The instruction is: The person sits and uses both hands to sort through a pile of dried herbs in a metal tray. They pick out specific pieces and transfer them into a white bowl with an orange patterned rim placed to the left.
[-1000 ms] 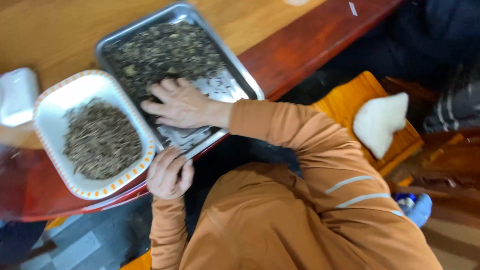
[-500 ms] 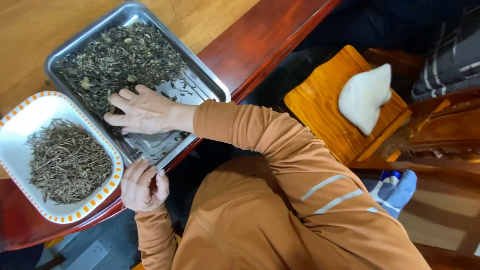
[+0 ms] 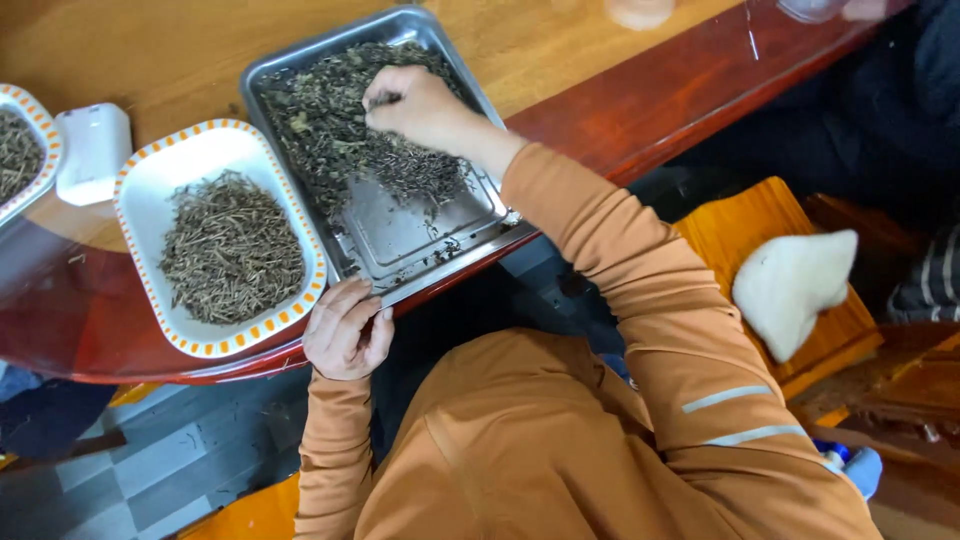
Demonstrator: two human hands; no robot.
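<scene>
A metal tray [image 3: 400,240] lies on the wooden table, with dark dried leaves [image 3: 330,130] heaped over its far half and its near part mostly bare. My right hand [image 3: 420,105] reaches into the heap, fingertips bunched on a pinch of leaves. My left hand [image 3: 345,330] rests at the table's red-brown edge by the tray's near corner, fingers loosely curled and holding nothing. To the left of the tray, a white dish with an orange-dotted rim [image 3: 135,185] holds a pile of thin brown stems [image 3: 230,250]. Both my sleeves are orange.
A second dotted-rim dish [image 3: 40,130] shows at the left edge, beside a small white box [image 3: 92,150]. A wooden stool [image 3: 740,220] with a white cloth [image 3: 790,285] stands on the right. Another person in dark clothes [image 3: 880,110] sits at the upper right.
My right hand has lifted from lying flat on the tray's near part and gone up into the leaf heap, fingers now bunched. My left hand has stayed at the table edge.
</scene>
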